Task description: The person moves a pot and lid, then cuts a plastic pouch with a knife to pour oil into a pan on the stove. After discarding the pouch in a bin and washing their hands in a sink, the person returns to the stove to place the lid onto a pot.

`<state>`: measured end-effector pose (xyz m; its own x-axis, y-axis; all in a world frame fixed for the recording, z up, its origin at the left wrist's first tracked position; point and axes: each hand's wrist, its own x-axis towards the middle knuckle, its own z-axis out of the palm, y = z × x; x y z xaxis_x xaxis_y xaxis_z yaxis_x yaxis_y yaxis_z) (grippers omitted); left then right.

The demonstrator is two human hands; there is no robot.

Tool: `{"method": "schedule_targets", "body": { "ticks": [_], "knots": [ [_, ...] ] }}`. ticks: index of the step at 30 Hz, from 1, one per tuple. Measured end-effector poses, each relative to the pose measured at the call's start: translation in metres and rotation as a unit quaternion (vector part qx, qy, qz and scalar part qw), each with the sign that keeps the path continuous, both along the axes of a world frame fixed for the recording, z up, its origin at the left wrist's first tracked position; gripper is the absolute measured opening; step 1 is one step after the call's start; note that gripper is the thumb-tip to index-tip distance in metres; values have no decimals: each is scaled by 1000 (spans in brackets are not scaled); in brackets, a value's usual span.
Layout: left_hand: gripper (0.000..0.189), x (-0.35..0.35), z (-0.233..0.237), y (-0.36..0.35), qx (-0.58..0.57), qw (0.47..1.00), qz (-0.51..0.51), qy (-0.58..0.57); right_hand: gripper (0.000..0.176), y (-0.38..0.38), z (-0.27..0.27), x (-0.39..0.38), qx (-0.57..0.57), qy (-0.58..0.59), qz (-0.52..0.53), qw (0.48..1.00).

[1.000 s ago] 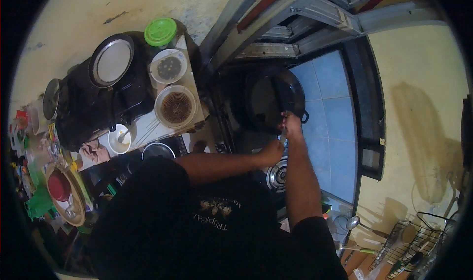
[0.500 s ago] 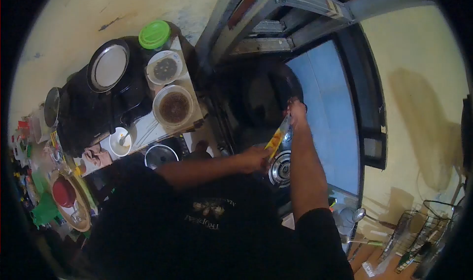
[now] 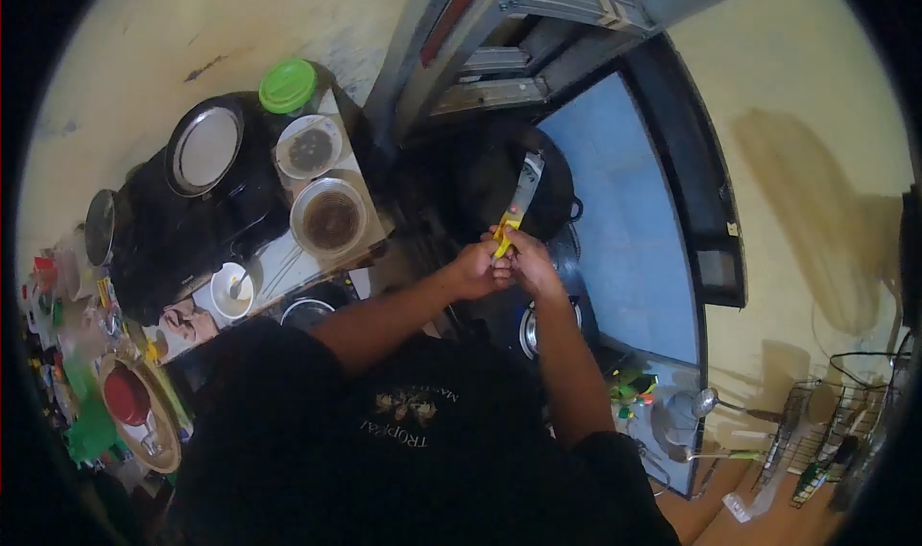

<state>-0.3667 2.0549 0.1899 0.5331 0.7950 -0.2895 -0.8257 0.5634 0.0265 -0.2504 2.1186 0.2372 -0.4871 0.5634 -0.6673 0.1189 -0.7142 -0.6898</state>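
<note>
The fingers [image 3: 506,258] of both hands are pressed together on the lower, yellow end of a narrow sachet [image 3: 520,195], which is pinched between them. The left hand [image 3: 475,269] and the right hand [image 3: 531,264] are touching each other there. The rest of the sachet, silvery with a red patch, stands up and away from the person, tilted over the near rim of a black wok [image 3: 471,186]. The wok is placed on the stove at the far side, beside the blue tiled wall [image 3: 624,229]. A second burner [image 3: 531,331] is seen below the hands, closer to the person. It cannot be told in this dim light whether the sachet is already torn.

Some risks can be judged. The grip is taken only at one end, so the long free part could fold or swing. If the sachet gives way suddenly, the contents could be thrown past the wok rim onto the stove or the burner. The light is weak, so a tear could be started at the wrong place. The hands are held low above the stove; if the wok is hot, a knuckle or wrist could be touched by its rim.
</note>
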Motion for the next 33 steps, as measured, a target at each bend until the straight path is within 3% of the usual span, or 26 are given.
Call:
{"method": "schedule_targets", "body": {
  "ticks": [4, 6, 8, 11, 13, 14, 17, 20, 21, 23, 28, 30, 32, 33],
  "knots": [
    [20, 2, 13, -4, -2, 996, -7, 91, 30, -3, 1, 1, 36, -100, -21, 994],
    [23, 9, 16, -8, -9, 990, 0, 139, 30, -7, -4, -7, 81, -88, -63, 991],
    [31, 19, 3, -11, 105, 898, 37, 427, 31, -10, -11, -9, 125, -75, -98, 984],
    [28, 20, -13, -11, 131, 887, 106, 429, 30, -14, -14, -5, 120, -59, -88, 987],
    [27, 11, -11, -5, 117, 898, 82, 416, 30, -18, 1, 0, 72, -92, 25, 993],
    [25, 7, -9, -3, 102, 908, 58, 401, 30, -19, -5, 3, 72, -91, 25, 993],
    [25, 7, -13, -2, 129, 914, 76, 376, 29, -15, -18, 7, 74, -58, 12, 996],
    [21, 19, -15, -11, 97, 941, 82, 314, 28, -6, -19, 1, 82, -108, 2, 991],
    [21, 24, -13, -15, 97, 941, 83, 314, 28, -2, -25, -1, 113, -88, -49, 988],
    [20, 31, -9, -23, 108, 904, 49, 411, 27, 4, -29, -2, 142, -67, -99, 983],
    [18, 30, 3, -30, 75, 944, 50, 317, 27, 15, -11, 6, 40, 30, -88, 995],
    [18, 21, 7, -29, 82, 949, 41, 301, 26, 17, -20, 11, 38, 12, -88, 995],
    [19, 13, 11, -25, 217, 903, -24, 369, 26, 14, -26, 14, 38, -7, -89, 995],
    [19, 10, 12, -18, 218, 903, -23, 369, 25, 10, -30, 12, 61, -10, -95, 994]
  ]
}}
